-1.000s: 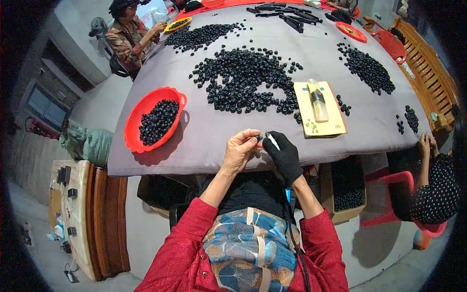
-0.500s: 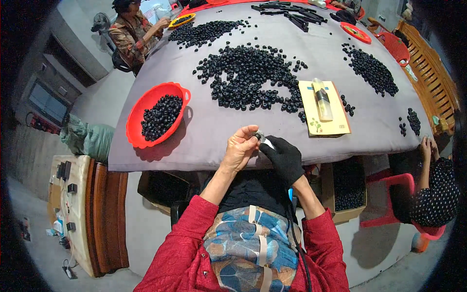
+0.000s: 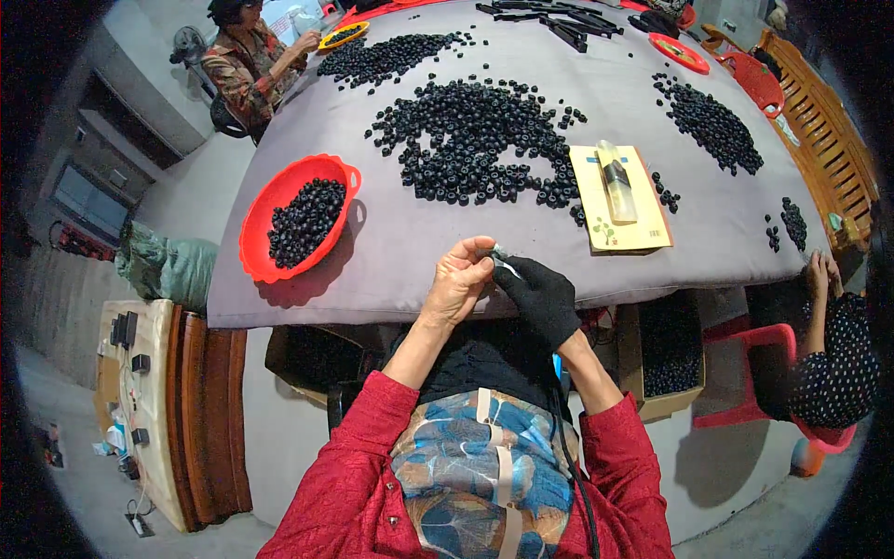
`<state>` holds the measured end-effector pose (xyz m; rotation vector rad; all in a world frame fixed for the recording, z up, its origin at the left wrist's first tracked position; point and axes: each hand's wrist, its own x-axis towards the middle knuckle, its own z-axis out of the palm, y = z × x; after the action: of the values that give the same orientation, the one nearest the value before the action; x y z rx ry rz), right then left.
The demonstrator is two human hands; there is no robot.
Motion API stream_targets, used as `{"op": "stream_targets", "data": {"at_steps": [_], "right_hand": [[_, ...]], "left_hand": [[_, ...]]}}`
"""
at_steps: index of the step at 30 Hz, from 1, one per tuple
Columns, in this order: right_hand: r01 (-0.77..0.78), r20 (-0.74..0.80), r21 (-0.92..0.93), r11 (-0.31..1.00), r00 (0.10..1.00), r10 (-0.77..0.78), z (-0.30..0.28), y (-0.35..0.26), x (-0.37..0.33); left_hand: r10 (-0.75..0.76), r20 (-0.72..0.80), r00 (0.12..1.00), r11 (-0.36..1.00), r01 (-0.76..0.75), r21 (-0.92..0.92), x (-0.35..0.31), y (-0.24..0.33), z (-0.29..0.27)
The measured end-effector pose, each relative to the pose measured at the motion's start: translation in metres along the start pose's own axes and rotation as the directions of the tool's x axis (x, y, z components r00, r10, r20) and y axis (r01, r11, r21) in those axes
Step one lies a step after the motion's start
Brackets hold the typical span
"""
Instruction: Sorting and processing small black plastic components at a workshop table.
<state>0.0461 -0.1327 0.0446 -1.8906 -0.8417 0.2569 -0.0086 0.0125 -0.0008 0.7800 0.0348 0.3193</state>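
Observation:
My bare left hand point(image 3: 456, 281) is closed in a pinch above the table's near edge; the small thing at its fingertips is too hidden to name. Against it, my right hand point(image 3: 542, 300) in a black glove grips a small pale, thin piece point(image 3: 505, 266) of unclear kind. Beyond both hands spreads a large pile of small black ring-like pieces point(image 3: 475, 130). To the left stands a red scalloped bowl point(image 3: 250, 244), part filled with similar pieces. A yellow card point(image 3: 638, 233) lies to the right, with a clear tube banded in black point(image 3: 616, 186) on it.
More black piles point(image 3: 712, 129) lie right and far left, with black bars point(image 3: 568, 33) at the back. One person point(image 3: 244, 79) sits far left; another's hand point(image 3: 821, 275) rests at the right edge. Under the table stands a cardboard box point(image 3: 672, 404); a pink stool point(image 3: 745, 410) is beside it.
The view has shifted slightly. My hands stay together, with the gloved one turned a little. The dark bit at my left fingertips now shows less. The person at far left has moved a hand slightly.

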Motion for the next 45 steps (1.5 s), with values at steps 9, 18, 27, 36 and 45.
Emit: {"op": "stream_targets", "data": {"at_steps": [9,18,27,36,45], "right_hand": [[0.002,0.051,0.012,1.000,0.999,-0.002,-0.003,-0.003,-0.001],[0.092,0.045,-0.089,0.992,0.995,-0.088,-0.004,-0.001,-0.002],[0.266,0.035,-0.151,0.952,0.964,-0.263,-0.001,0.008,-0.002],[0.081,0.086,-0.099,0.992,0.994,-0.072,-0.005,-0.003,0.000],[0.065,0.041,-0.101,0.993,0.997,-0.061,-0.001,-0.002,-0.001]], "left_hand": [[-0.007,0.009,1.000,1.000,0.007,-0.003,-0.001,0.000,-0.004],[-0.015,0.016,1.000,1.000,0.014,0.007,0.000,0.001,-0.001],[-0.011,0.023,1.000,1.000,0.011,0.004,0.000,0.000,-0.004],[-0.012,0.005,1.000,1.000,0.012,0.024,-0.001,0.002,-0.001],[-0.017,0.021,1.000,1.000,0.017,0.009,-0.001,-0.001,-0.009]]}}
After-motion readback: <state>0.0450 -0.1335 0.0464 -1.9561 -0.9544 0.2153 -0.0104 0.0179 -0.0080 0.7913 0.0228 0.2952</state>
